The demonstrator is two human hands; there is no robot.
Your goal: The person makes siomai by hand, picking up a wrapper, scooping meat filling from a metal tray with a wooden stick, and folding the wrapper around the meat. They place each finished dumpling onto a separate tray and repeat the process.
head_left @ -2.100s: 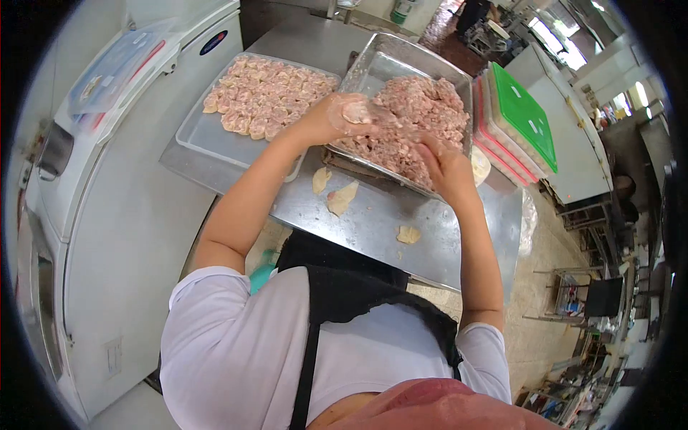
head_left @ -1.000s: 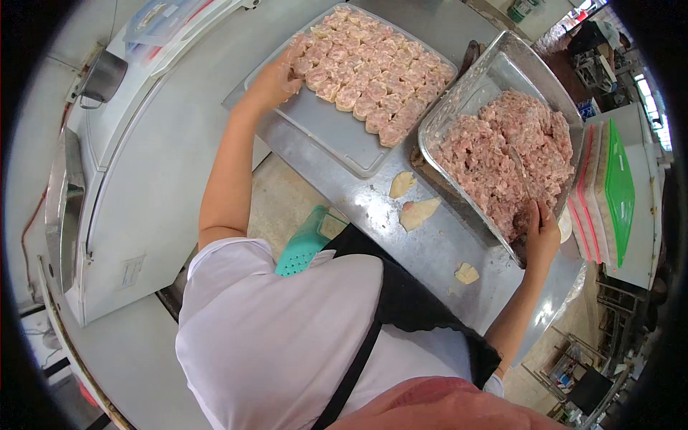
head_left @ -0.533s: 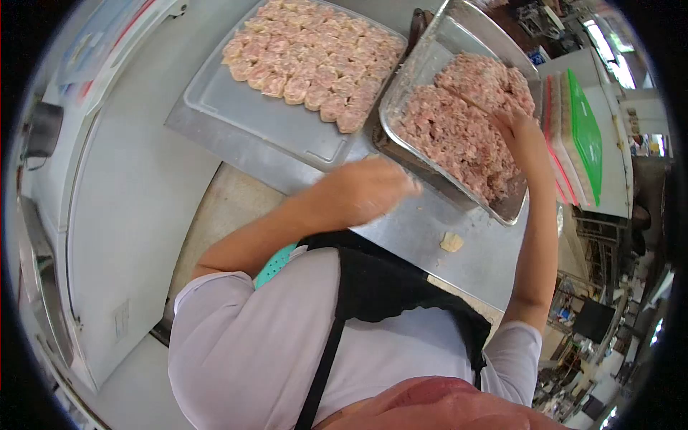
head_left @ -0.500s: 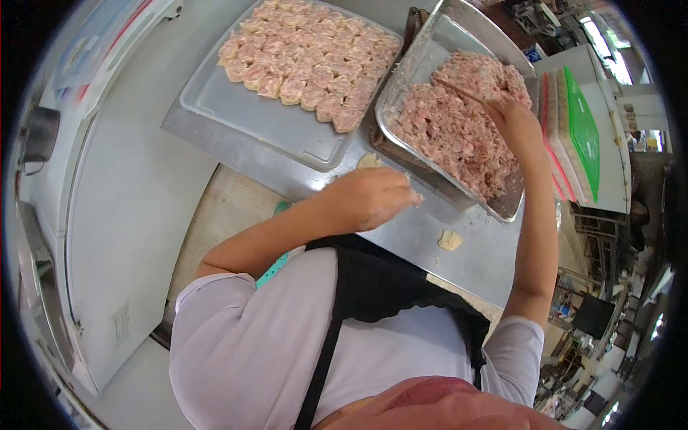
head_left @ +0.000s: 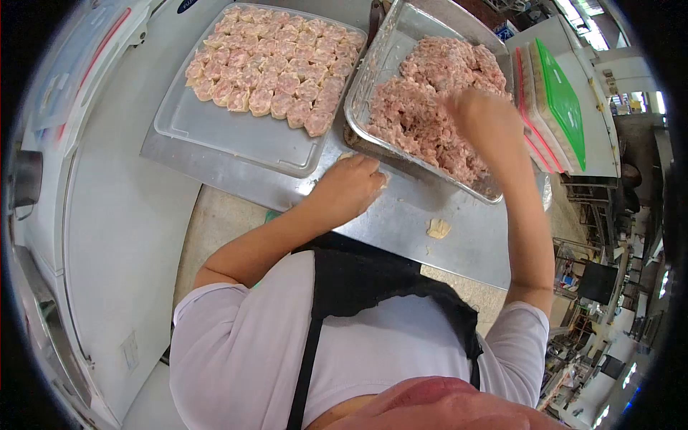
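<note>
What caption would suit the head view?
Right hand over a pan of minced meat; dumplings on the tray alongside.

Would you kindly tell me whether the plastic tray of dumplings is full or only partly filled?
Partly filled: the dumplings cover the far part of the plastic tray, while a bare strip shows along its near side.

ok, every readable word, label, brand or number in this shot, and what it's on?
None can be read.
Dark oval badge on white appliance: cut off by frame edge.
Pale label, same appliance: too faint.
Green lid: pale marks, too small.
Blue-and-white pack: any print too small.
</note>
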